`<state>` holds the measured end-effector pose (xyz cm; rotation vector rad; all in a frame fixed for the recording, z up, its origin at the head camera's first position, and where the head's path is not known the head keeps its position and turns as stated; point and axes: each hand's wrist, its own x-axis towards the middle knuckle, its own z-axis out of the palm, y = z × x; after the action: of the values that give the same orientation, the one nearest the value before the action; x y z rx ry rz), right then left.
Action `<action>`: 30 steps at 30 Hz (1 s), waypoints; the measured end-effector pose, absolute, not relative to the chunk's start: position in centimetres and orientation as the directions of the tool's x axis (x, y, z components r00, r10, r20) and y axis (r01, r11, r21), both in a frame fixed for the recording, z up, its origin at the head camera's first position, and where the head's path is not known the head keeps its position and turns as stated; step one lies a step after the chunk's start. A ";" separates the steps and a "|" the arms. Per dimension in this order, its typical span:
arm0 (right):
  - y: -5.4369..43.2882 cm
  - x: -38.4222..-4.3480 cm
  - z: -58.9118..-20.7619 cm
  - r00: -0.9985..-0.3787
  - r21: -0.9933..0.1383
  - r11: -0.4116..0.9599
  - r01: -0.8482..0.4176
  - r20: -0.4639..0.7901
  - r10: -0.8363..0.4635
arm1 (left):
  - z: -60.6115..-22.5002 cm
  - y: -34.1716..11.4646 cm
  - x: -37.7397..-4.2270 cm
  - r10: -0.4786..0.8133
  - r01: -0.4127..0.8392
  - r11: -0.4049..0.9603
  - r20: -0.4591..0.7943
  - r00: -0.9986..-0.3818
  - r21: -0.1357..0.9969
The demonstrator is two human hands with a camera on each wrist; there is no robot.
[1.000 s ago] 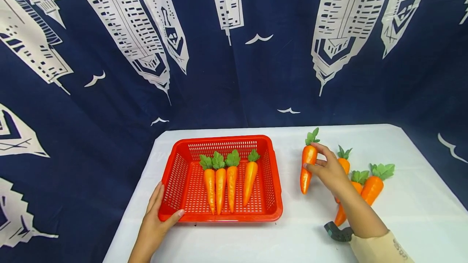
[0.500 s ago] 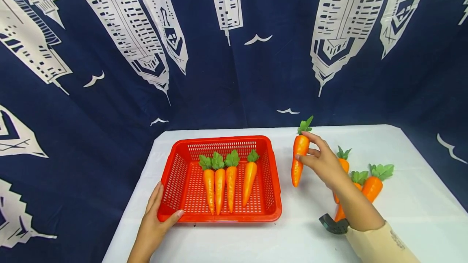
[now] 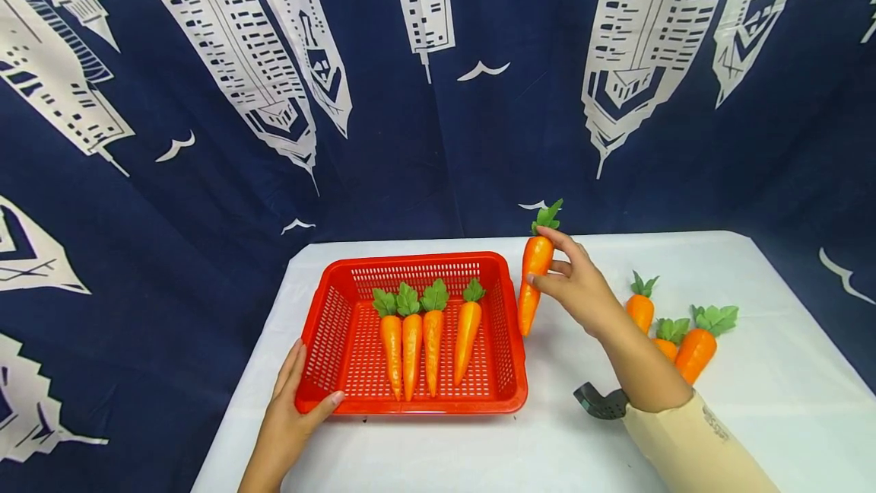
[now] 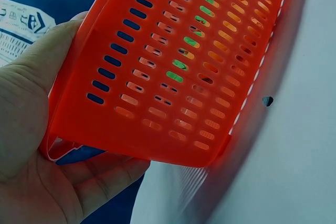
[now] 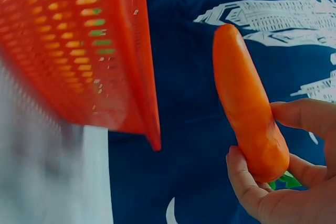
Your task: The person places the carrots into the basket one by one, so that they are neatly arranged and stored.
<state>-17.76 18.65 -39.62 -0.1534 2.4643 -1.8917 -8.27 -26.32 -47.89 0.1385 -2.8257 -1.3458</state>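
Note:
My right hand (image 3: 578,284) pinches an orange carrot (image 3: 534,272) near its leafy top, tip pointing down, just right of the basket's right rim. In the right wrist view the carrot (image 5: 247,103) sits between thumb and fingers, with its green leaves (image 5: 286,181) partly hidden by the hand. My left hand (image 3: 290,409) grips the near left corner of the red plastic basket (image 3: 438,408), thumb on the front rim and fingers along the left side. Inside lie several carrots (image 3: 413,348) with leaves to the back, three close together and one carrot (image 3: 468,341) apart to the right.
Right of the basket, more carrots (image 3: 696,352) lie loosely on the white table (image 3: 479,455), partly behind my right forearm. A dark band-like device (image 3: 602,402) is at the right wrist. A navy cloth (image 3: 438,158) with white buildings hangs behind the table.
My right hand has carried the carrot left and away from me, from above the table to beside the basket's right rim. My left hand and the basket have stayed in place.

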 end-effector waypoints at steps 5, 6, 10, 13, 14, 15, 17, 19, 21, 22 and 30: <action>17.1 -18.6 -38.9 -0.990 -0.967 0.239 -0.093 0.064 -0.125 | -48.0 -26.3 -8.4 -0.080 -0.063 0.626 -0.016 -0.997 0.777; 16.8 -18.8 -38.7 -0.989 -0.968 0.234 -0.095 0.066 -0.129 | -48.0 -26.3 -8.4 -0.080 -0.062 0.625 -0.015 -0.997 0.778; 15.6 -19.4 -38.4 -0.987 -0.974 0.207 -0.091 0.062 -0.146 | -48.0 -26.4 -8.4 -0.079 -0.063 0.628 -0.017 -0.997 0.776; 14.6 -19.8 -38.2 -0.986 -0.975 0.201 -0.089 0.057 -0.157 | -48.1 -26.4 -8.3 -0.081 -0.068 0.625 -0.023 -0.996 0.778; 14.2 -19.9 -38.2 -0.985 -0.975 0.202 -0.093 0.060 -0.163 | -48.1 -26.4 -8.3 -0.082 -0.069 0.622 -0.023 -0.996 0.780; 13.9 -20.0 -38.2 -0.984 -0.975 0.200 -0.093 0.060 -0.166 | -48.1 -26.4 -8.3 -0.082 -0.071 0.620 -0.026 -0.996 0.781; 13.2 -20.3 -38.2 -0.983 -0.976 0.198 -0.094 0.060 -0.171 | -48.1 -26.4 -8.3 -0.083 -0.074 0.621 -0.029 -0.996 0.780; 12.5 -20.6 -38.3 -0.982 -0.977 0.194 -0.093 0.057 -0.180 | -48.0 -26.4 -8.3 -0.083 -0.075 0.622 -0.029 -0.996 0.779; 11.9 -20.8 -38.4 -0.980 -0.976 0.196 -0.090 0.051 -0.195 | -48.0 -26.4 -8.3 -0.082 -0.073 0.622 -0.028 -0.996 0.780; 11.6 -20.9 -38.4 -0.977 -0.976 0.197 -0.090 0.048 -0.206 | -48.0 -26.4 -8.3 -0.081 -0.072 0.621 -0.027 -0.996 0.781; 9.4 -21.3 -39.2 -0.970 -0.959 0.268 -0.088 0.021 -0.244 | -48.0 -26.3 -8.3 -0.080 -0.066 0.617 -0.021 -0.997 0.784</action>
<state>-21.31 9.38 -39.21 -0.3150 2.3943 -1.7979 -8.26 -26.29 -47.99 0.1269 -2.8105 -1.3610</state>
